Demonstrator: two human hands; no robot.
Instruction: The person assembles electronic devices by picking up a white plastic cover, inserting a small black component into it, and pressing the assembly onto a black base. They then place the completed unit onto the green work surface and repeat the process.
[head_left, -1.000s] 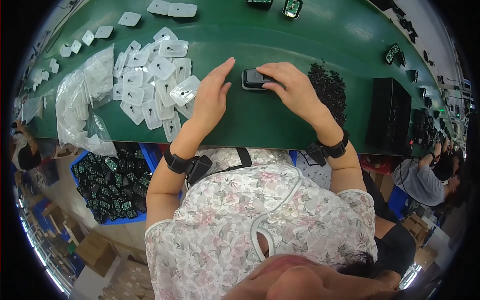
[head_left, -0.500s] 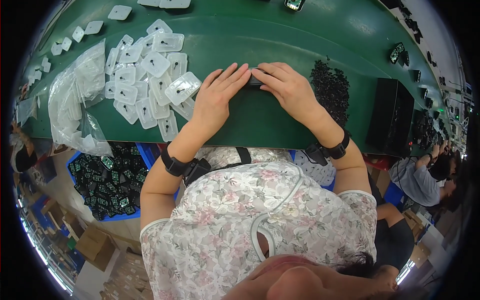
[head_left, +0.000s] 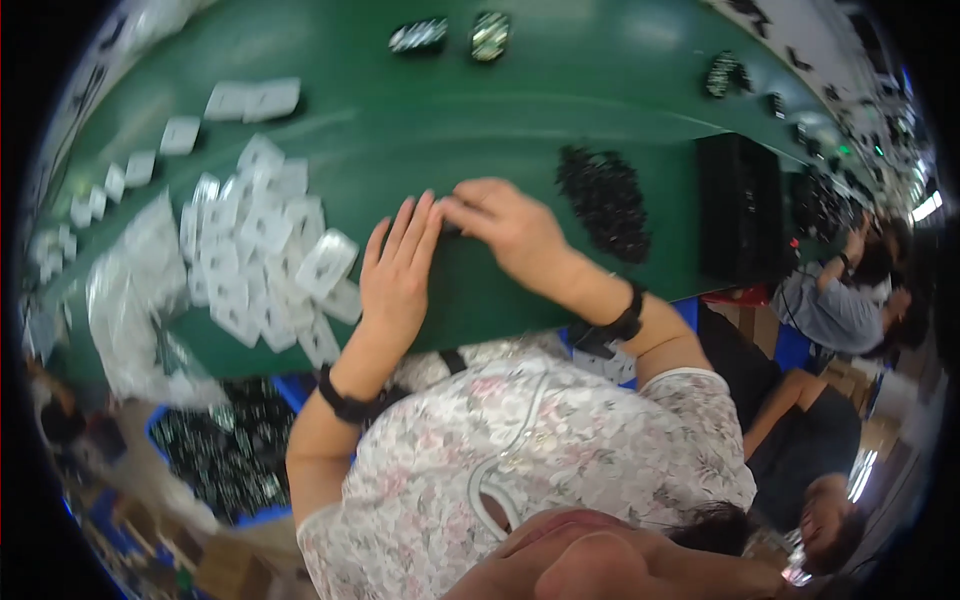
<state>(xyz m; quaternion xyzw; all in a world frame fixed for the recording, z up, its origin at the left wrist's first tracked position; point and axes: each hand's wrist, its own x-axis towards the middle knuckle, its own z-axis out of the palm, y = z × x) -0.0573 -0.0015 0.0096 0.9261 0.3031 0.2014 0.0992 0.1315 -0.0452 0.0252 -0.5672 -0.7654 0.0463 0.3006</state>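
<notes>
My left hand (head_left: 397,272) lies with its fingers stretched out and a little apart, the fingertips meeting my right hand's. My right hand (head_left: 512,228) is closed, thumb and fingers bent together at a small black case (head_left: 451,229). Most of that case is hidden under the fingers, and motion blurs it. To the left of my left hand spreads a heap of flat translucent white trays (head_left: 265,230) with small dark pieces in them. Right of my right hand lies a pile of tiny black parts (head_left: 606,205).
A black box (head_left: 740,210) stands at the right of the green table (head_left: 520,120). Clear plastic bags (head_left: 135,295) lie far left, above a blue bin of circuit boards (head_left: 225,450). Two board-bearing cases (head_left: 490,36) sit at the back. Co-workers sit at the right.
The view has shifted, so the table stuff sits lower and further left. My right hand has curled its fingers more and lifted at the wrist; my left hand's fingers stay stretched.
</notes>
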